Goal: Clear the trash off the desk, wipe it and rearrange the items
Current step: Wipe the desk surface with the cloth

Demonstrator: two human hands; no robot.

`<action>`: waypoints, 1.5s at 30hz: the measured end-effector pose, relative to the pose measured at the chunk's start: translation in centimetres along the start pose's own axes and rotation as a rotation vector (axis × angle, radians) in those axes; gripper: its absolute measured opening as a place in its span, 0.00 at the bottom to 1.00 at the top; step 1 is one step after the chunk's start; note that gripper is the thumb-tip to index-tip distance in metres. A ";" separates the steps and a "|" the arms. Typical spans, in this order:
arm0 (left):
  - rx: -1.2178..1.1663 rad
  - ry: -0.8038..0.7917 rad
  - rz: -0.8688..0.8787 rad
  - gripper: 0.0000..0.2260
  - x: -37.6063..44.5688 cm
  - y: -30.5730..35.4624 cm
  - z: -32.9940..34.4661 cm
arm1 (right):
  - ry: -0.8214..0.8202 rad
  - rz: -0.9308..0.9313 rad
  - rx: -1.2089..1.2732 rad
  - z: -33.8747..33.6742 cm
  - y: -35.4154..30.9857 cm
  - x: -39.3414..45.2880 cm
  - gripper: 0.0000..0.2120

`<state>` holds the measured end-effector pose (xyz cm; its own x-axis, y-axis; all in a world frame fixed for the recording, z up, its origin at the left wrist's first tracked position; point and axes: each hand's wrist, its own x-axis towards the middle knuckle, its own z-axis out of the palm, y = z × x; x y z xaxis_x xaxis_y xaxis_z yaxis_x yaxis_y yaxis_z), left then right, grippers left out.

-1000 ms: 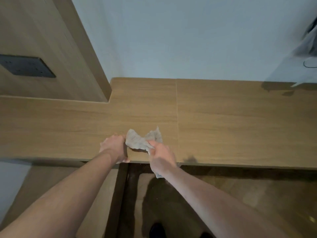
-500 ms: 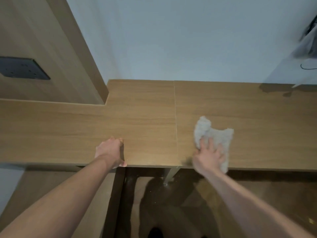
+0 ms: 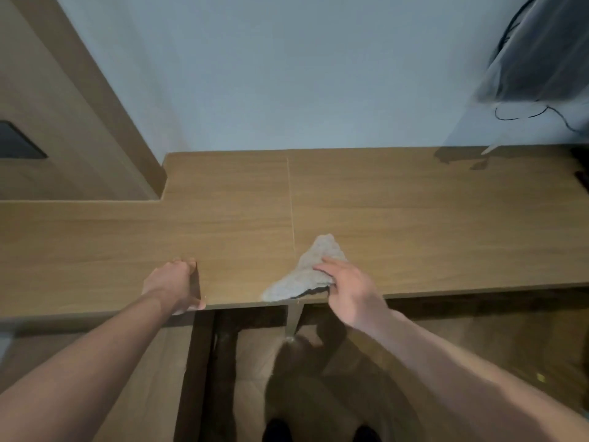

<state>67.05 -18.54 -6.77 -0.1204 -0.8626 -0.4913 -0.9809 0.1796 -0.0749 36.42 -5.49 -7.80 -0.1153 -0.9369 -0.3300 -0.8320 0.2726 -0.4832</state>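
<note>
A crumpled grey cloth [image 3: 314,264] lies on the wooden desk [image 3: 414,218] near its front edge, just right of the seam in the top. My right hand [image 3: 347,287] presses on the cloth's right side, with the fingers over it and the thumb at the desk edge. My left hand [image 3: 173,283] rests on the desk's front edge further left, fingers curled, holding nothing.
A wooden panel [image 3: 79,122] with a dark plate [image 3: 17,145] rises at the left. A dark grey object with black cables [image 3: 541,59] hangs at the far right above the desk. Below the desk are a metal leg [image 3: 291,320] and the floor.
My right hand swept the cloth to the right across the seam, then drew it back left toward the seam and the front edge. My left hand let go of the cloth and stayed on the edge.
</note>
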 end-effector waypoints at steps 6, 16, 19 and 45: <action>-0.037 -0.011 -0.015 0.39 -0.1 -0.4 0.2 | 0.194 0.460 0.076 -7.6 11.3 1.9 0.27; 0.002 -0.005 -0.026 0.36 0.9 -0.3 1.1 | 0.155 0.236 -0.059 5.5 -1.2 2.4 0.35; -0.009 -0.003 -0.022 0.36 0.9 -0.1 1.0 | 0.079 0.145 0.002 7.3 -4.8 2.5 0.33; -0.544 0.105 0.106 0.33 -9.3 4.1 2.5 | -0.056 0.204 0.293 -4.9 -5.6 -4.4 0.30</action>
<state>64.53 -8.59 -4.72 -0.2094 -0.9007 -0.3806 -0.8969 0.0219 0.4417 38.91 -3.95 0.33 -0.2264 -0.8455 -0.4835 -0.6033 0.5115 -0.6119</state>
